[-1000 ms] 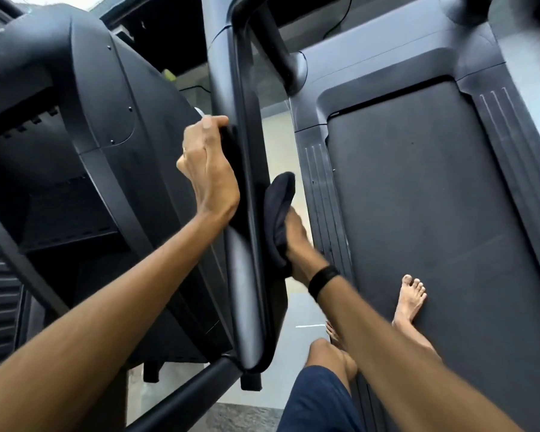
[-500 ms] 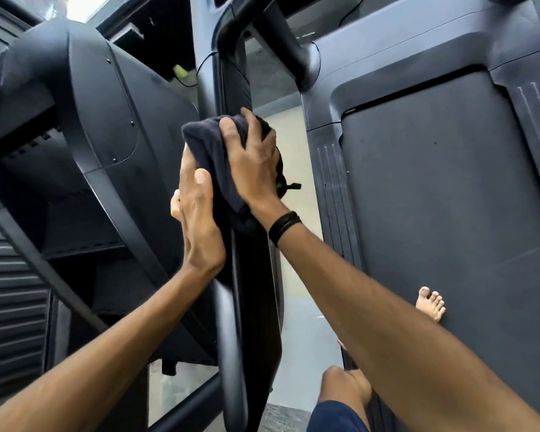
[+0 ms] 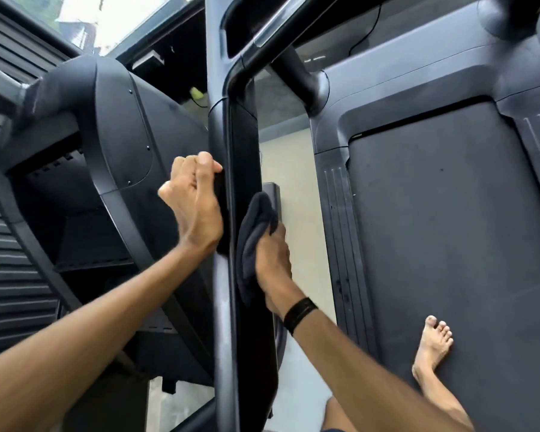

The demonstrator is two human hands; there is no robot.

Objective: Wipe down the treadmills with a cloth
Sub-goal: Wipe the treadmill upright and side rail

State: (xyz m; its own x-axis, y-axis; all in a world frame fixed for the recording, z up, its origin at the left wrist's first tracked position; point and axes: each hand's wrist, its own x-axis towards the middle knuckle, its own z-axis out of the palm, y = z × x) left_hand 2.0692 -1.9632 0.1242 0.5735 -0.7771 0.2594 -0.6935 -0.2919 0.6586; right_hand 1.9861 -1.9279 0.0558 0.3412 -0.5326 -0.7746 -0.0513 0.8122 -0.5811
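Observation:
A black treadmill upright point(image 3: 242, 145) runs top to bottom through the middle of the head view. My left hand point(image 3: 195, 201) grips its left edge, fingers curled around it. My right hand point(image 3: 273, 260), with a black band on the wrist, presses a dark folded cloth point(image 3: 253, 232) flat against the upright's right face. The treadmill belt point(image 3: 443, 232) lies to the right, with grooved side rails point(image 3: 340, 232) beside it.
A second black machine housing point(image 3: 113, 132) fills the left, with a slatted shutter point(image 3: 3, 275) behind it. My bare foot point(image 3: 434, 347) rests on the belt at lower right. Pale floor point(image 3: 296, 194) shows between upright and belt. A handrail tube point(image 3: 296, 70) crosses above.
My right hand has slid the cloth down from the top front of the upright to its right face. My left hand has shifted from a flat palm to a grip on the edge.

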